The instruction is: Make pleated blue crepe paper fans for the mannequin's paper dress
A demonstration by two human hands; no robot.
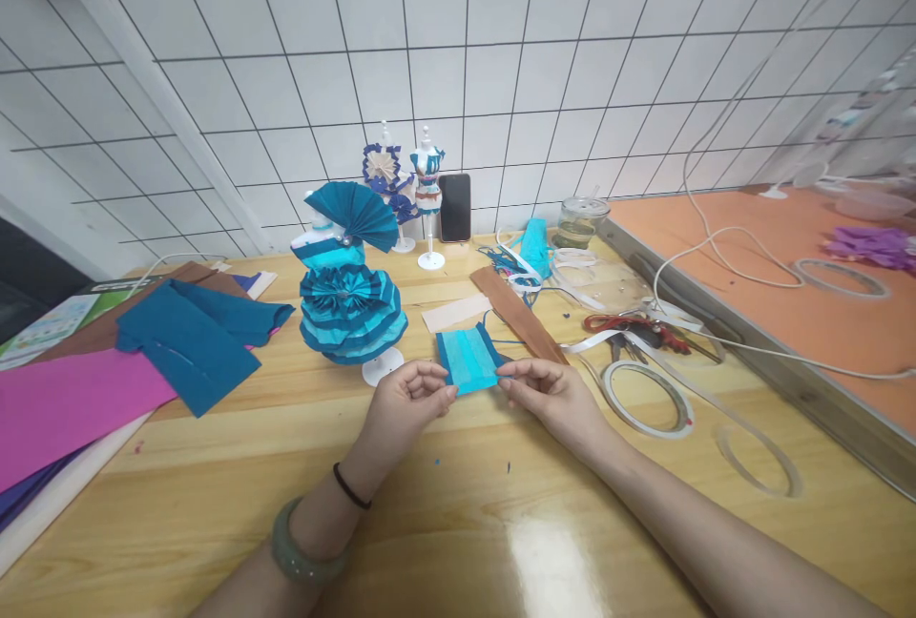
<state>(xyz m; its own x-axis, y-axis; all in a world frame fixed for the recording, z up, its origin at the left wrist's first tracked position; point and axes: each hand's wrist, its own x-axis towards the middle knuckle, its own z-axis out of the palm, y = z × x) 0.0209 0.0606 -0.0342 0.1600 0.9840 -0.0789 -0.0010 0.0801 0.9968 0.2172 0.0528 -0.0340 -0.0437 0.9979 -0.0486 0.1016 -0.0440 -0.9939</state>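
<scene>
A small rectangle of light and dark blue crepe paper [468,358] is pinched between both hands just above the wooden table [458,504]. My left hand [405,403] grips its left lower corner; a green bangle and a black band circle that wrist. My right hand [551,394] grips the right edge with thumb and fingertips. Just behind the paper stands a small mannequin [349,298] dressed in pleated blue paper fans on a white base.
Dark blue paper sheets [190,337] and pink paper [64,403] lie at left. Two smaller dressed mannequins [407,179] and a black phone [455,206] stand by the tiled wall. Tape rings [648,399], scissors [630,327], ribbon and a jar [581,220] lie at right, beside an orange surface [801,313].
</scene>
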